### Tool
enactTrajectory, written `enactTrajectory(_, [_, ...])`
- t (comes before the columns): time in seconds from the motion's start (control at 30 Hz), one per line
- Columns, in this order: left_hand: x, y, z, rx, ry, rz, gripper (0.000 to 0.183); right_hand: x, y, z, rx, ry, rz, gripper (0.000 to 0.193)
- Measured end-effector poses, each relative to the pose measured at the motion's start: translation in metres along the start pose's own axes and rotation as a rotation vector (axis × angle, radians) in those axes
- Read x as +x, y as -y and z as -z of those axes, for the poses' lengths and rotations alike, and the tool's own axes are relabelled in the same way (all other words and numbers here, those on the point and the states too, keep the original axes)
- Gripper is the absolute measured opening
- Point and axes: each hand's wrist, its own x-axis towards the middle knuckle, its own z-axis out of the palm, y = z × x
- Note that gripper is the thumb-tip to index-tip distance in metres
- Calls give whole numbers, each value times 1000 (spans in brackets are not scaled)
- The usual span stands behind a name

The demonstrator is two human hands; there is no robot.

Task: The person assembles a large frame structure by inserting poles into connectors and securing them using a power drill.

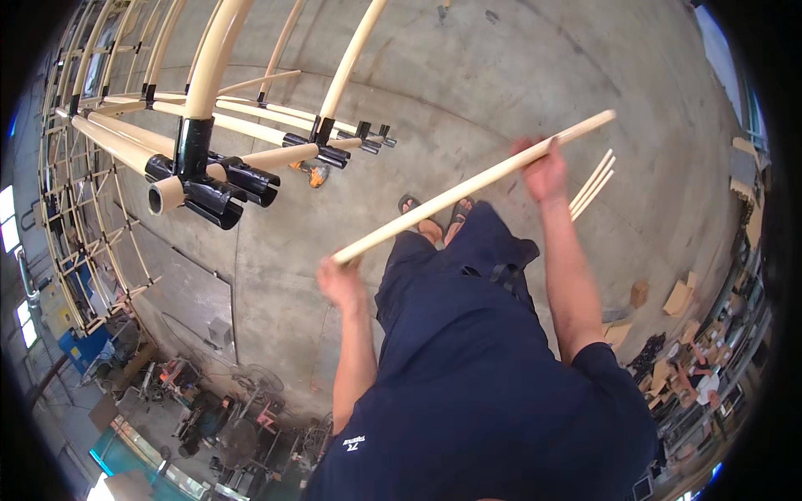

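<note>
Cardboard pieces [678, 296]: brown, flat, scattered at right on the floor [468, 75] | pipe [476, 185]: long, cream, straight, held slanted above the legs | left hand [341, 280]: closed on lower end | right hand [545, 171]: gripped near upper end | frame [200, 125]: cream tubes, black joints, at left

Soft daylight fills the room, brightest at the windows far left of the left hand [341, 280]. The right hand [545, 171] looks blurry. Straight lines bend near the dark round rim.

Bare grey concrete floor [501, 75] with seams. Cream pipe rack frame [209, 125] with black joints at 10 o'clock. Cardboard pieces [678, 296] at 4, fans and clutter [238, 417] at 7, bright windows [10, 221] at 9.
</note>
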Motion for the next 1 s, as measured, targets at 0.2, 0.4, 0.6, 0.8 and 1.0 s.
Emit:
enactTrajectory(0.2, [12, 34, -153, -37, 269, 334, 29, 137, 133, -49, -111, -88, 393, 32])
enactTrajectory(0.4, [83, 61, -161, 746, 303, 52, 43, 257, 137, -130, -219, -175, 458, 37])
enactTrajectory(0.6, [156, 132, -225, -125, -10, 354, 85, 403, 47, -168, -256, -51, 226, 38])
enactTrajectory(0.8, [210, 192, -291, -755, -349, 107, 83, 482, -27, -157, -211, 72, 10, 37])
enactTrajectory(1.0, [248, 212, -310, -647, -475, -199, 39, 542, -63, -148, -187, 303, -107, 36])
